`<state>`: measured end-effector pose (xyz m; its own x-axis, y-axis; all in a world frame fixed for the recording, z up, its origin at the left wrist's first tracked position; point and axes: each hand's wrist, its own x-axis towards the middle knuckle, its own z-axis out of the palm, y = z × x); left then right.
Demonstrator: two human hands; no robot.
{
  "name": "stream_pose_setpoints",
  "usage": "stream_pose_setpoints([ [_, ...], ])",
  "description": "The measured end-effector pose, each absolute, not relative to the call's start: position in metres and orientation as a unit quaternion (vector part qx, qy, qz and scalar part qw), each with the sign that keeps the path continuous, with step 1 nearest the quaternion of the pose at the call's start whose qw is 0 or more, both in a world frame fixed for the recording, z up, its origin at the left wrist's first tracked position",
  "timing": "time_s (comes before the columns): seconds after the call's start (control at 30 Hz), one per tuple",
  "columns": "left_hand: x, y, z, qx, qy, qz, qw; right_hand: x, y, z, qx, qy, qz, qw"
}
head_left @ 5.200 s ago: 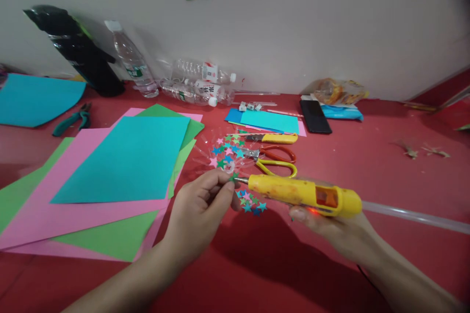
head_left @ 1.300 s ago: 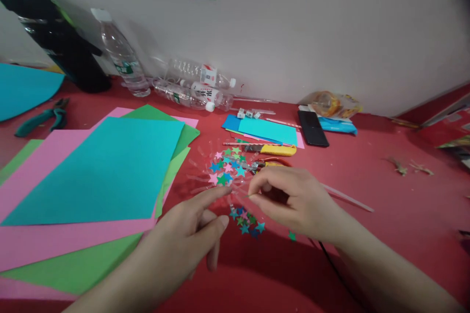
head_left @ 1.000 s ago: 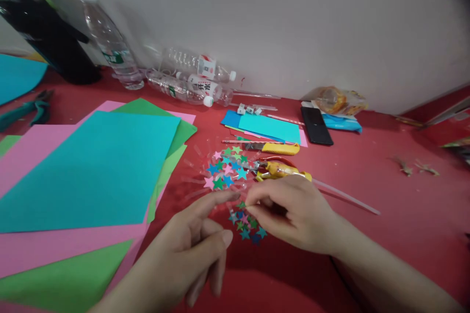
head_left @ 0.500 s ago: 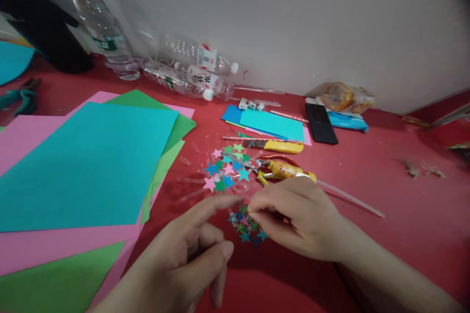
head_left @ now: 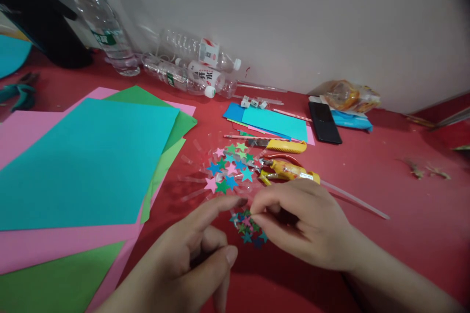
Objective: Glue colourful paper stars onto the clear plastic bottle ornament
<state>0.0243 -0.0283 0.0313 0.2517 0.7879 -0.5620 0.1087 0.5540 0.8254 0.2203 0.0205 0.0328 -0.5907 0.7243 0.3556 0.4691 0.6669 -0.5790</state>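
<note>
My left hand [head_left: 191,252] reaches forward with its index finger stretched out; the fingertip touches the near edge of a clear plastic piece [head_left: 229,173] covered with glued paper stars. My right hand [head_left: 301,217] hovers over a small pile of loose paper stars [head_left: 247,227], thumb and forefinger pinched together just above the pile; what they pinch is too small to make out. A yellow glue gun [head_left: 290,172] lies on the red table behind my right hand, its clear glue stick [head_left: 352,199] trailing to the right.
Teal, pink and green paper sheets [head_left: 84,161] are stacked at the left. A yellow utility knife [head_left: 282,145], a pencil, scissors, small teal sheets [head_left: 273,124], a black phone [head_left: 325,116], plastic bottles [head_left: 191,76] and pliers [head_left: 16,95] lie behind on the table.
The glue gun, held in my right hand five seconds ago, now lies on the table. My right hand has come down to the loose star pile; my left index finger stays extended.
</note>
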Motion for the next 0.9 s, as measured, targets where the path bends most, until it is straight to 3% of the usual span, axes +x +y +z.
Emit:
stream_pose_setpoints([
  [0.4, 0.0249, -0.0294, 0.0314, 0.402, 0.566, 0.249, 0.676, 0.2174, 0.0212, 0.0306, -0.361, -0.858, 0.216, 0.295],
  [0.9, 0.0229, -0.0235, 0.0347, 0.385, 0.548, 0.226, 0.708, 0.2113, 0.0188, 0.0287, -0.409, -0.796, 0.31, 0.321],
])
